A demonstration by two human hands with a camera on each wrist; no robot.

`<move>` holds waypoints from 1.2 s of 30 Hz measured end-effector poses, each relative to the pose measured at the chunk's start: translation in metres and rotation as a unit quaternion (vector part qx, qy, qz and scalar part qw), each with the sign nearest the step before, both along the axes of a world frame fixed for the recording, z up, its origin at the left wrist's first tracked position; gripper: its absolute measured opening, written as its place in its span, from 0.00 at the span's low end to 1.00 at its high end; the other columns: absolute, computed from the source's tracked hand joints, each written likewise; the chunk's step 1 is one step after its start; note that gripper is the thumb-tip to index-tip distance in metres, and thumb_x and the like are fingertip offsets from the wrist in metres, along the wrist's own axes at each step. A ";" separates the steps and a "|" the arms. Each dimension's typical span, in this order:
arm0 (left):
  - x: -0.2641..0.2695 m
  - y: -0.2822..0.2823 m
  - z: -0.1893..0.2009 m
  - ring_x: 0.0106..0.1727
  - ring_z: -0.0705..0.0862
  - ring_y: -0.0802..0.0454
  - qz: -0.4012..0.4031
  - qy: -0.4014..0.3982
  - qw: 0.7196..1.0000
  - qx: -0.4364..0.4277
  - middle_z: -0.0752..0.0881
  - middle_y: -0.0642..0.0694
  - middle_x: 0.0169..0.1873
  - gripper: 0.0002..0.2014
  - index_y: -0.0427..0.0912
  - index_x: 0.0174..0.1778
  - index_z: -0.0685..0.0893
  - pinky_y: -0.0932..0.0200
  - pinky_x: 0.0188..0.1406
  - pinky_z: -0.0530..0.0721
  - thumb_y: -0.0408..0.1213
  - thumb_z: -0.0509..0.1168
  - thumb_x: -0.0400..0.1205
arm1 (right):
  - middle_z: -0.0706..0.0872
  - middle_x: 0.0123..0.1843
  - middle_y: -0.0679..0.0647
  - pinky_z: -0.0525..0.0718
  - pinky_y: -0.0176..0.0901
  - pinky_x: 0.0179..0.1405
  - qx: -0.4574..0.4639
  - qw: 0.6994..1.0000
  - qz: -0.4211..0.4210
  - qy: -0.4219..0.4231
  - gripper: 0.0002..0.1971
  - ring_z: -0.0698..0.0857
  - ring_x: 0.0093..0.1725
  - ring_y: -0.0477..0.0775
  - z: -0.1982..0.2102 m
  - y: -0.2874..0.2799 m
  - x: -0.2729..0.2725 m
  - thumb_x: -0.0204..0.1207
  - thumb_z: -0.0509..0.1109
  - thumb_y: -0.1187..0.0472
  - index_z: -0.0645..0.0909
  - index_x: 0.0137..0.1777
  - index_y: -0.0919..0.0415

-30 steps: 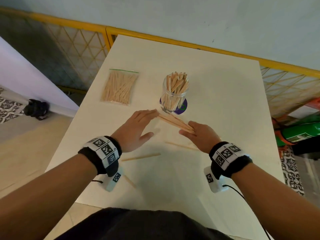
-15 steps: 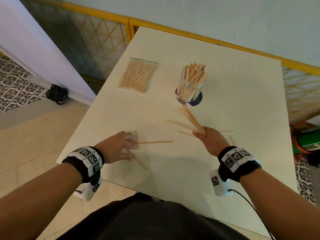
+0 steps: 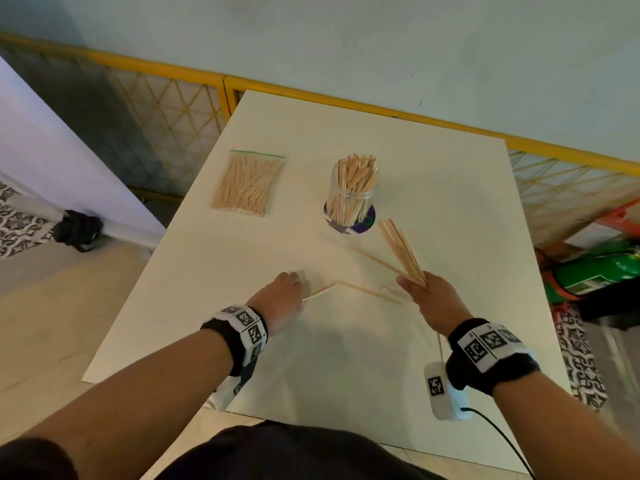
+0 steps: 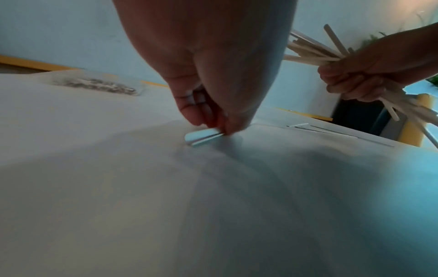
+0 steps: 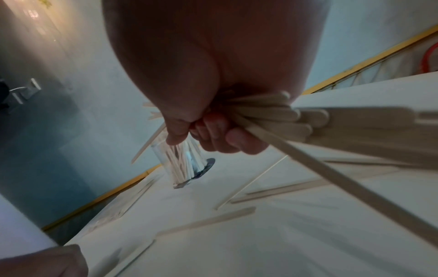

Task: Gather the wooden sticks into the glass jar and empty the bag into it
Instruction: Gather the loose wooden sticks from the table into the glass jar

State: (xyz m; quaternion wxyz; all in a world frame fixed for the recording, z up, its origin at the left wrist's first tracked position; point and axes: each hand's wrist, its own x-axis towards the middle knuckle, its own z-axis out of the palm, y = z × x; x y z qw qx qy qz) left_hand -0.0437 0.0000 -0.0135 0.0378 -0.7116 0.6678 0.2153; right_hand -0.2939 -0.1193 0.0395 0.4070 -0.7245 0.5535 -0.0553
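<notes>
The glass jar (image 3: 351, 192), stuffed with wooden sticks, stands on a purple disc at the table's far middle, also seen in the right wrist view (image 5: 182, 163). To its left lies the clear zip bag of sticks (image 3: 247, 183). My right hand (image 3: 415, 284) grips a fanned bundle of sticks (image 3: 401, 251), its fingers curled round them (image 5: 272, 116), below and right of the jar. My left hand (image 3: 294, 289) is down on the table and pinches the end of one stick (image 4: 203, 137) between thumb and fingertips. Loose sticks (image 3: 367, 291) lie between the hands.
The white table (image 3: 346, 358) has its left edge close beside my left arm. One more stick (image 3: 440, 344) lies by my right wrist. A yellow-framed lattice railing (image 3: 180, 119) runs behind the table. A green bottle (image 3: 595, 275) lies on the floor to the right.
My left hand has slid rightward toward the table's middle and now pinches a stick's end. My right hand has raised its bundle more upright, nearer the jar.
</notes>
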 end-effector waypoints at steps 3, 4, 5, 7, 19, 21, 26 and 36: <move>-0.004 -0.017 0.005 0.67 0.75 0.37 -0.012 -0.006 0.999 0.032 0.76 0.36 0.66 0.17 0.34 0.67 0.75 0.48 0.64 0.74 0.36 0.58 0.84 | 0.74 0.28 0.49 0.69 0.45 0.31 0.010 0.998 -0.051 -0.029 0.17 0.71 0.26 0.49 0.001 -0.002 -0.014 0.79 0.65 0.44 0.70 0.32 0.50; -0.004 -0.022 0.006 0.66 0.77 0.36 -0.022 0.000 0.999 0.030 0.77 0.36 0.65 0.18 0.36 0.68 0.74 0.48 0.62 0.76 0.34 0.60 0.82 | 0.73 0.28 0.49 0.69 0.47 0.31 0.013 0.997 -0.066 -0.034 0.17 0.70 0.26 0.50 0.002 -0.002 -0.020 0.79 0.65 0.44 0.70 0.33 0.51; -0.004 -0.028 0.007 0.64 0.80 0.35 -0.030 0.009 0.999 0.024 0.79 0.36 0.64 0.19 0.37 0.69 0.73 0.47 0.61 0.77 0.33 0.61 0.81 | 0.73 0.28 0.50 0.69 0.48 0.31 0.017 0.996 -0.079 -0.038 0.17 0.69 0.26 0.50 0.002 -0.002 -0.025 0.79 0.65 0.43 0.70 0.33 0.52; -0.001 -0.037 0.010 0.62 0.82 0.36 -0.004 0.053 0.998 0.021 0.81 0.35 0.64 0.25 0.38 0.76 0.68 0.47 0.58 0.79 0.32 0.62 0.81 | 0.72 0.28 0.50 0.69 0.47 0.30 0.019 0.994 -0.101 -0.044 0.18 0.69 0.25 0.50 0.003 -0.001 -0.036 0.78 0.65 0.43 0.71 0.34 0.53; -0.053 -0.081 0.015 0.50 0.81 0.34 -0.040 0.088 0.994 -0.047 0.82 0.33 0.52 0.10 0.32 0.57 0.74 0.48 0.44 0.74 0.35 0.53 0.87 | 0.71 0.28 0.50 0.68 0.44 0.28 0.019 0.981 -0.185 -0.063 0.17 0.68 0.26 0.48 -0.001 0.015 -0.079 0.79 0.65 0.44 0.72 0.35 0.55; -0.063 -0.083 0.010 0.54 0.82 0.35 -0.063 0.105 0.992 -0.035 0.82 0.35 0.54 0.15 0.34 0.61 0.75 0.48 0.47 0.78 0.40 0.55 0.85 | 0.72 0.28 0.49 0.67 0.44 0.28 0.022 0.979 -0.194 -0.062 0.17 0.68 0.25 0.48 -0.003 0.017 -0.084 0.79 0.65 0.44 0.71 0.34 0.54; -0.064 -0.076 0.000 0.62 0.79 0.39 -0.118 0.105 0.987 -0.007 0.80 0.37 0.57 0.21 0.38 0.63 0.84 0.49 0.57 0.78 0.48 0.62 0.81 | 0.72 0.28 0.49 0.67 0.43 0.28 0.020 0.974 -0.214 -0.067 0.17 0.69 0.25 0.49 -0.007 0.018 -0.095 0.79 0.65 0.45 0.71 0.34 0.54; -0.080 -0.096 0.003 0.40 0.83 0.32 -0.165 0.033 0.985 -0.034 0.82 0.31 0.40 0.14 0.29 0.41 0.81 0.45 0.34 0.81 0.36 0.54 0.76 | 0.71 0.27 0.49 0.66 0.43 0.26 0.028 0.966 -0.244 -0.084 0.17 0.67 0.24 0.48 -0.011 0.015 -0.114 0.78 0.66 0.44 0.71 0.35 0.55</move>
